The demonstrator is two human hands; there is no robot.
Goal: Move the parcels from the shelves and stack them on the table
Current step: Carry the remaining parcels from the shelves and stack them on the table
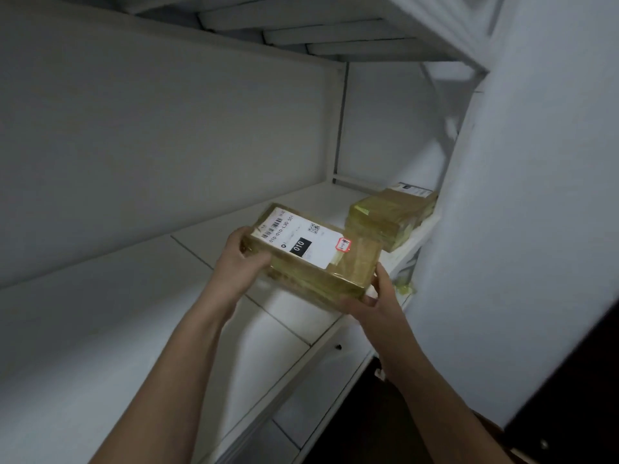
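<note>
A flat parcel (311,252) wrapped in yellowish tape, with a white shipping label marked 010, is held just above the white shelf (134,313). My left hand (241,259) grips its left end, fingers curled over the top edge. My right hand (375,299) holds its near right corner from below and the side. A second taped parcel (385,219) lies further back on the same shelf, near the right upright, with another labelled box (413,190) partly hidden behind it.
A white wall (536,195) stands close on the right. The upper shelf's slatted underside (335,31) hangs overhead. Below the shelf edge a lower white panel (321,380) shows, and a dark surface (569,380) sits at the bottom right.
</note>
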